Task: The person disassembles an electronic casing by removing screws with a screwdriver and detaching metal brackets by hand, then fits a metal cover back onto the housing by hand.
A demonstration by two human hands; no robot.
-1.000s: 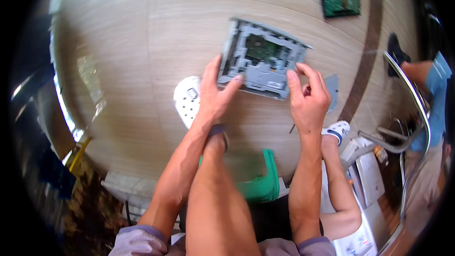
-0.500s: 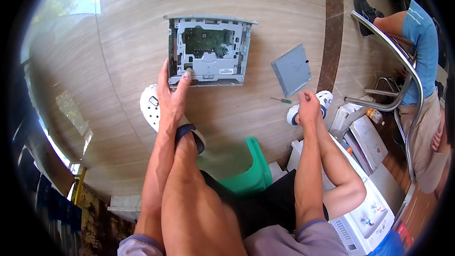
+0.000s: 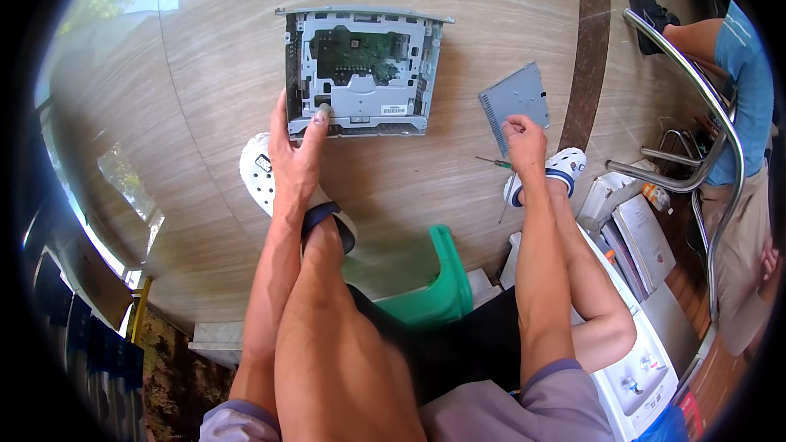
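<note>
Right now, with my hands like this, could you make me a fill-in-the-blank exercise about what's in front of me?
1. The left hand holds the opened metal unit near its lower ____ corner.
2. The flat grey panel lies to the ____ of that unit.
3. The tool lying near the right hand has a ____ handle.

Missing words: left; right; green.

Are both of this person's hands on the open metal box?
No: only the left hand touches the metal box, at its near left corner, while the right hand is away, near the gray panel.
</note>
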